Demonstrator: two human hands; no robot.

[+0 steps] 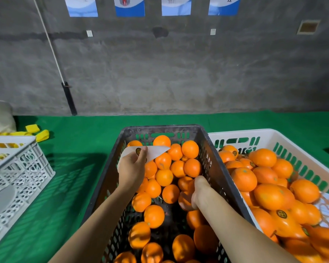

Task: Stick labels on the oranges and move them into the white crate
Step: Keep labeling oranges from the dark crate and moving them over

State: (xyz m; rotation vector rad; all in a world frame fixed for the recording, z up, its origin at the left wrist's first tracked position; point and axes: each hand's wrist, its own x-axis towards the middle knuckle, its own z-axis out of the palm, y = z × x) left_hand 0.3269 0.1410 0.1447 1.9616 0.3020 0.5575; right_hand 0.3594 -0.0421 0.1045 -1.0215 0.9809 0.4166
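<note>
While pinching a white sheet (157, 151) with one dark round label (138, 151) in left hand (132, 166) over black crate (160, 128), grips bright orange (186, 201) inside it with right hand (198, 192).

From my end the middle crate (160, 128) looked like matt black plastic, and the white crate (273, 132) at right was smoother plastic. The oranges (190, 149) had a waxy, dimpled shine. The backing sheet (158, 150) was slick white paper, the table cover (87, 130) fuzzy green cloth, and the wall (179, 73) up top rough bare concrete.
</note>
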